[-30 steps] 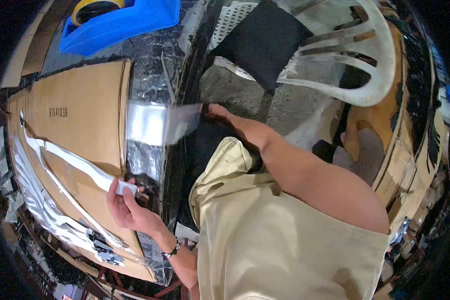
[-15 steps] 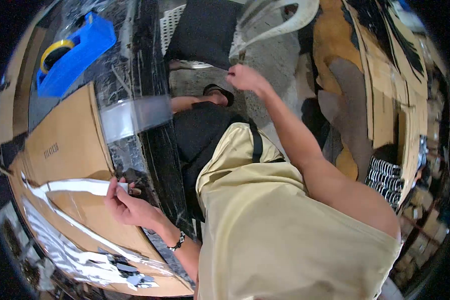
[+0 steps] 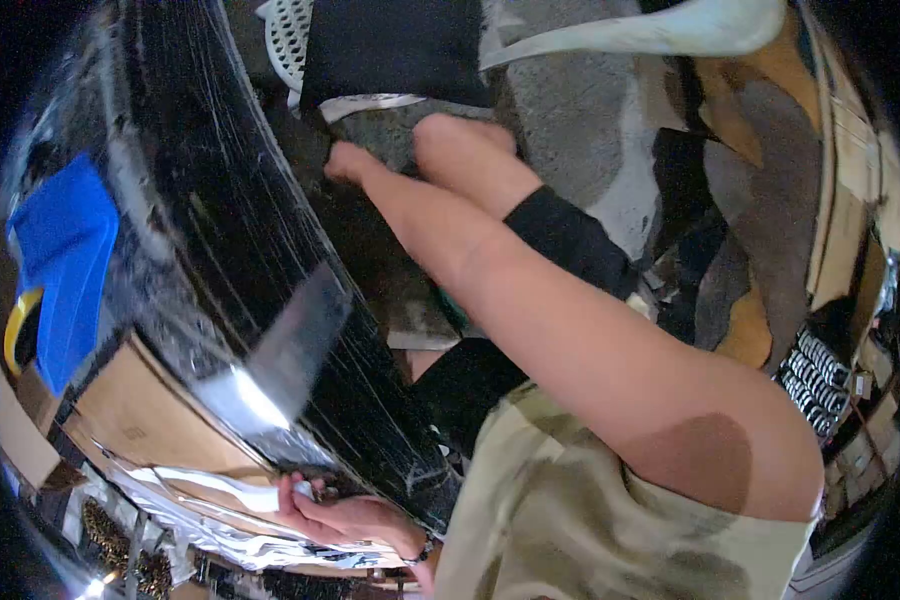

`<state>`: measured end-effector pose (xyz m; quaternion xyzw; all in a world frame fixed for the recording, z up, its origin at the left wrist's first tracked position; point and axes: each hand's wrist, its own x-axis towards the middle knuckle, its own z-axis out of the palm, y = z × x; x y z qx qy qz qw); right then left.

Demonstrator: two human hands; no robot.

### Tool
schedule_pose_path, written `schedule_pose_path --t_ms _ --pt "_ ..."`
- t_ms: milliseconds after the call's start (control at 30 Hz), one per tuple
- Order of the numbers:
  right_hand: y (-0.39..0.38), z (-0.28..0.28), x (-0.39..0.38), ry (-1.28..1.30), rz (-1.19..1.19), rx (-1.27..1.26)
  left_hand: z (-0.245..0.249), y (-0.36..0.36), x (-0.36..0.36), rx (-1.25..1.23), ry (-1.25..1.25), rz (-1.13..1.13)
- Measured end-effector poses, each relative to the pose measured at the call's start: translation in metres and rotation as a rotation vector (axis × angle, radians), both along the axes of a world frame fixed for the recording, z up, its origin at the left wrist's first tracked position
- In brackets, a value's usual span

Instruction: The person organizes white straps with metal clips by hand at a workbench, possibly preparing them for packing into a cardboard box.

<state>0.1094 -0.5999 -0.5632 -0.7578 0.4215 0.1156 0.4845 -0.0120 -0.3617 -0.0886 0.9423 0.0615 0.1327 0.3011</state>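
Observation:
My left hand [image 3: 335,515], with a bracelet at its wrist, pinches the end of a white strip [image 3: 205,487] over brown cardboard [image 3: 160,410]. My right hand [image 3: 350,163] reaches down beside the black-wrapped table edge [image 3: 270,190], just below a black sheet or cushion [image 3: 395,50] on a white chair [image 3: 288,40]. Its fingers are small and dark, and whatever they might hold cannot be made out. A translucent plastic piece [image 3: 305,335] lies across the table edge near the cardboard.
A blue tape dispenser [image 3: 65,270] with a yellow-rimmed roll stands at the left. Brown and grey sheets [image 3: 770,150] lie at the right, near cardboard [image 3: 850,190] and a stack of black-and-white items [image 3: 815,385]. My bare leg [image 3: 480,165] is bent below the chair.
The view has turned and shifted. My right hand has moved left and lower, from the black sheet's corner toward the table side. My left hand still has the white strip.

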Motion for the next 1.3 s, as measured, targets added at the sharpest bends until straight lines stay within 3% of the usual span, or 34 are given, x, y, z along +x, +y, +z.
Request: schedule_pose_path --t_ms 33,133,300,400,700,967,1133,1300 --pt "0.029 -0.06 0.005 -0.015 0.011 -0.007 0.0 -0.007 0.0 0.09 -0.018 0.012" --pt "0.071 -0.018 -0.038 0.053 0.059 0.303 -0.007 -0.001 0.001 0.315 -0.042 0.021" --pt "0.121 -0.071 -0.063 0.105 -0.041 0.419 -0.012 0.021 -0.001 0.734 -0.093 -0.106" --pt "0.12 -0.099 -0.053 0.138 -0.14 0.436 -0.018 0.013 0.009 0.835 -0.093 -0.15" --pt "0.111 -0.15 -0.019 0.186 -0.35 0.428 -0.022 -0.005 0.043 0.914 -0.075 -0.179" --pt "0.121 -0.175 0.001 0.192 -0.397 0.45 -0.038 -0.017 0.048 0.945 -0.083 -0.158" --pt "0.141 -0.164 -0.001 0.201 -0.402 0.478 -0.04 -0.017 0.049 0.936 -0.084 -0.139" --pt "0.162 -0.115 -0.011 0.18 -0.346 0.481 -0.031 -0.008 0.038 0.835 -0.104 -0.118"
